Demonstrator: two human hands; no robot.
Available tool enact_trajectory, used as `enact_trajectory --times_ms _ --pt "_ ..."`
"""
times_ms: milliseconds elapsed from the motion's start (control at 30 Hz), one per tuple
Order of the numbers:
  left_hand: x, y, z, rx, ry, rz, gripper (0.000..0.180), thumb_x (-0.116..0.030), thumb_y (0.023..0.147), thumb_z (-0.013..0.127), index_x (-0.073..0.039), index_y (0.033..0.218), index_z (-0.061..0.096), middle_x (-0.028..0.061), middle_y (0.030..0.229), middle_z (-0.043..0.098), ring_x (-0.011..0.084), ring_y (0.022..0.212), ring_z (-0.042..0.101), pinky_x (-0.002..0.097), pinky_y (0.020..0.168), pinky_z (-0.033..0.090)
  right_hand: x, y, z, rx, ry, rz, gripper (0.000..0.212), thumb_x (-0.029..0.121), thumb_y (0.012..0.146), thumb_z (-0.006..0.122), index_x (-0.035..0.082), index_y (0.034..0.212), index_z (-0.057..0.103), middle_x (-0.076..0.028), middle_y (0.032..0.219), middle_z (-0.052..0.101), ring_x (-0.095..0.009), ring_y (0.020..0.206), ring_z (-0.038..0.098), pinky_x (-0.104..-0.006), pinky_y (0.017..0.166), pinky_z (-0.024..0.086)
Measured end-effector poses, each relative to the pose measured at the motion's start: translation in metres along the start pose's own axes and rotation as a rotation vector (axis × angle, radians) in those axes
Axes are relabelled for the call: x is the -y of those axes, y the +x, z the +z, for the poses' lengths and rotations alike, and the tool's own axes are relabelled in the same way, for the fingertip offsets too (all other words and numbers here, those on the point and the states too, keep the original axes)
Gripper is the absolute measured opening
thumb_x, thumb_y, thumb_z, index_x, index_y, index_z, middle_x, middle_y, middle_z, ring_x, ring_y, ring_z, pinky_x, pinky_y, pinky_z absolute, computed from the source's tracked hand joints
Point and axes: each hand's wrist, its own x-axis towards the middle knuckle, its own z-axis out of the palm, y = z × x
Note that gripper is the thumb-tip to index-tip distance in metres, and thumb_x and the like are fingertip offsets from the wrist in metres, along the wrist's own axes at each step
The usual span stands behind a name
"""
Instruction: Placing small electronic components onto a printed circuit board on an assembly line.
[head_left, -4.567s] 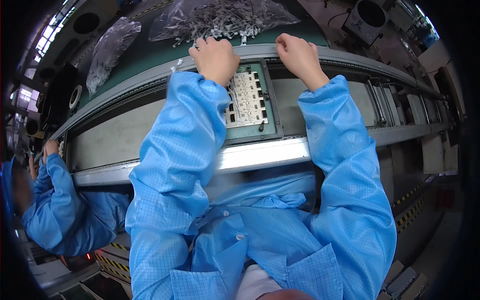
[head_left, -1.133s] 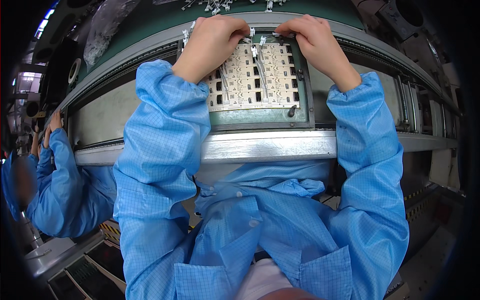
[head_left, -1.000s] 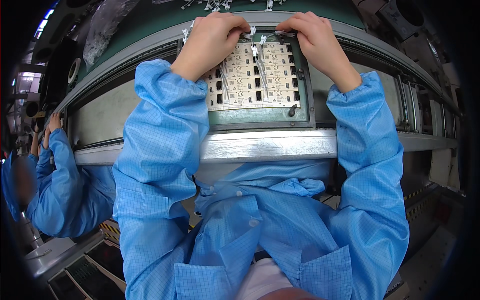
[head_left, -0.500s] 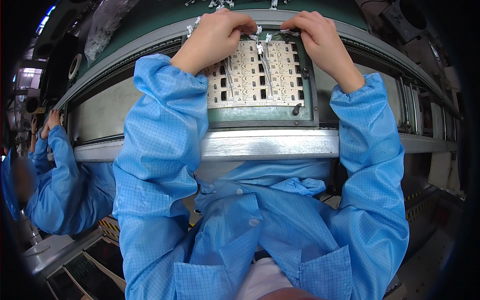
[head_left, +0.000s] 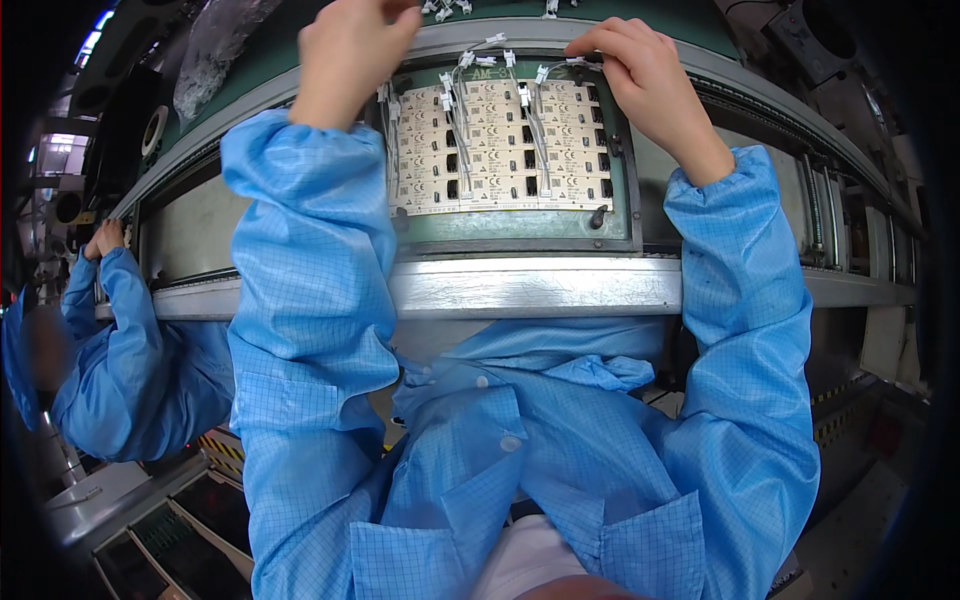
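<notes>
So my right hand (head_left: 650,75) is hanging half curled over the far right corner of the panel, forefinger reaching out leftward, thumb bending in under it. A thin white-ended cable is lying right below those fingertips, but I can't tell whether they're pinching it or just hovering. My left hand (head_left: 350,55) is floating beyond the panel's far left corner, kinda blurry. Its fingers are running out of view at the top, so I can't tell if it's gripping anything; the thumb side is facing right.

The white circuit board panel (head_left: 490,146) is sitting between the two hands and closer to my body, flat in a green tray (head_left: 500,228). Gray cables (head_left: 458,128) are trailing across it, some white plugs poking past its far edge, between the hands. A metal rail (head_left: 540,287) is running across on the near side of both hands. More white connectors (head_left: 445,10) are lying just right of the left hand, further out. Off to its left, a clear plastic bag (head_left: 212,65) is slumping on the green bench (head_left: 290,50). Well left and nearer, a co-worker in a blue sleeve (head_left: 130,300) is standing at the same line.
</notes>
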Motion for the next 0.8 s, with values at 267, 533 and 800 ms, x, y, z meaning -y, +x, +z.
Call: enact_trajectory --times_ms 267,533,800 --pt "0.043 0.001 0.024 0.226 0.502 -0.170 0.026 -0.034 0.091 0.070 -0.012 0.104 0.075 0.0054 0.100 0.074 0.0271 0.096 0.070 0.0492 0.087 0.044 0.001 0.004 0.001 0.019 0.041 -0.026 0.025 0.001 0.093 0.052 0.008 0.107 0.071 -0.005 0.103 0.066 -0.026 0.103 0.060 -0.0397 0.093 0.044" --pt "0.043 0.003 0.000 0.264 0.024 0.109 0.015 -0.016 0.085 0.070 -0.004 0.093 0.076 0.0161 0.088 0.071 0.0374 0.089 0.069 0.0451 0.077 0.054 0.003 0.004 0.000 -0.021 0.060 -0.039 0.024 0.001 0.091 0.053 0.007 0.105 0.071 -0.006 0.103 0.067 -0.027 0.101 0.060 -0.0400 0.092 0.045" --pt "0.067 -0.002 0.010 0.380 0.003 0.568 0.012 -0.011 0.092 0.069 -0.006 0.102 0.072 0.0083 0.105 0.070 0.0285 0.094 0.069 0.0428 0.082 0.052 0.008 0.005 -0.002 -0.018 0.002 -0.045 0.022 0.002 0.091 0.054 0.007 0.105 0.070 -0.006 0.103 0.067 -0.026 0.102 0.060 -0.0387 0.092 0.045"
